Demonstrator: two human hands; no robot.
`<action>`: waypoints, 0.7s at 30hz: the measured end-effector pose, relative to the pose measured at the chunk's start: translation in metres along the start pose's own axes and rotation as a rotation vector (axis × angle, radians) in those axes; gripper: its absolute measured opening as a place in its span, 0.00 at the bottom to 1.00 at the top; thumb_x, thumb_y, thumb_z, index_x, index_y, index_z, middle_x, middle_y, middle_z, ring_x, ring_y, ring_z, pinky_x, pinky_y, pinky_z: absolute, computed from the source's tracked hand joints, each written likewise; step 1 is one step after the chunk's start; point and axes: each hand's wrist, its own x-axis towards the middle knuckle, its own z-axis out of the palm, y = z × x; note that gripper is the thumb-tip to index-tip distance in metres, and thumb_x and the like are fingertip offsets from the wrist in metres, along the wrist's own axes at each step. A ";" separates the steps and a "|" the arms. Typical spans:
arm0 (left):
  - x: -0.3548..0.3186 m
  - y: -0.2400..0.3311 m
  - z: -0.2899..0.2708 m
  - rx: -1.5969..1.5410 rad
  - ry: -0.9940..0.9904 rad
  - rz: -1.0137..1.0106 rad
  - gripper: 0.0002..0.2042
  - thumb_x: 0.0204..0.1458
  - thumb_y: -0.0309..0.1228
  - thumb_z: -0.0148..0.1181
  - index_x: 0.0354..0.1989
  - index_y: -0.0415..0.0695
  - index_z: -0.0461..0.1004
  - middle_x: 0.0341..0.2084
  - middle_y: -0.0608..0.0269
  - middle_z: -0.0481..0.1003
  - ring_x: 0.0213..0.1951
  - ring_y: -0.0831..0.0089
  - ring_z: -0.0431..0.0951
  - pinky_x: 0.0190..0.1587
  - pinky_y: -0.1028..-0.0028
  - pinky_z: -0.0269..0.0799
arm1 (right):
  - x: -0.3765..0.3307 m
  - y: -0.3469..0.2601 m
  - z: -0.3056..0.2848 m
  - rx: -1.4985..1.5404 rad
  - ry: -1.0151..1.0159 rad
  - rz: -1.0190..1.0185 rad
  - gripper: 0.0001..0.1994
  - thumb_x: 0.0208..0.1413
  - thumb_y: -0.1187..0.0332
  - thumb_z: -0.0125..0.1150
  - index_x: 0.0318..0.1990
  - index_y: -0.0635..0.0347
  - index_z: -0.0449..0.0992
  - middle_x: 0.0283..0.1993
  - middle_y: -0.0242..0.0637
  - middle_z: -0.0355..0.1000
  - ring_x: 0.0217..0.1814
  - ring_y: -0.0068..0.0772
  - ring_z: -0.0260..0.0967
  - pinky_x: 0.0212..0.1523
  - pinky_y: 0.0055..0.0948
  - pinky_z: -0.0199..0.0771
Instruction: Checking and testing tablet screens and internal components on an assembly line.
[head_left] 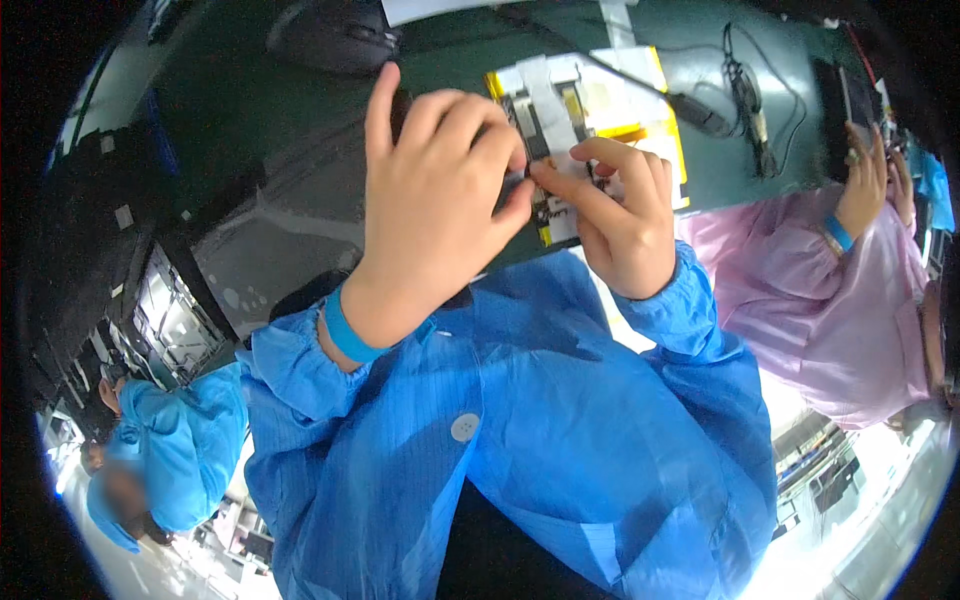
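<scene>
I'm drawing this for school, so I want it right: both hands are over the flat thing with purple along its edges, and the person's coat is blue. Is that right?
Not quite: the flat thing has yellow along its edges, not purple, as the head view shows. The left hand and right hand are over it, and the coat is blue.

Under the fingers of the right hand (632, 225), the flat white rectangular panel (612, 72) looks smooth, with glossy, film-like yellow edging (679, 155). Just ahead of the fingertips, a pale straight band (546, 88) seems matt and papery. Beyond them to the right, the thick black cable connector (700, 115) looks like plastic. The dark green tabletop (708, 165) around them has a soft sheen. Behind the fingers, the blue long-sleeved smock (590, 410) is creased, faintly shiny cloth; its round white button (465, 427) looks like smooth plastic.
</scene>
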 end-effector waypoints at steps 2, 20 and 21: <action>-0.004 0.000 -0.006 -0.043 -0.012 -0.007 0.12 0.34 0.35 0.66 0.28 0.50 0.73 0.33 0.70 0.70 0.44 0.68 0.69 0.61 0.53 0.46 | 0.006 0.007 -0.006 -0.005 0.042 0.031 0.22 0.33 0.76 0.57 0.42 0.51 0.77 0.41 0.32 0.68 0.37 0.35 0.63 0.37 0.31 0.60; -0.151 -0.079 -0.076 -0.224 0.496 -0.638 0.15 0.53 0.36 0.51 0.47 0.41 0.71 0.45 0.57 0.72 0.51 0.59 0.69 0.58 0.63 0.56 | 0.030 0.020 0.004 -0.255 0.044 0.147 0.18 0.46 0.75 0.52 0.45 0.47 0.75 0.43 0.35 0.67 0.43 0.40 0.62 0.45 0.36 0.59; -0.156 -0.085 -0.076 -0.219 0.494 -0.652 0.15 0.53 0.36 0.51 0.47 0.41 0.71 0.45 0.57 0.72 0.51 0.59 0.69 0.58 0.63 0.56 | 0.029 0.020 0.006 -0.285 0.059 0.127 0.17 0.46 0.74 0.52 0.45 0.47 0.75 0.43 0.36 0.67 0.43 0.40 0.62 0.46 0.36 0.59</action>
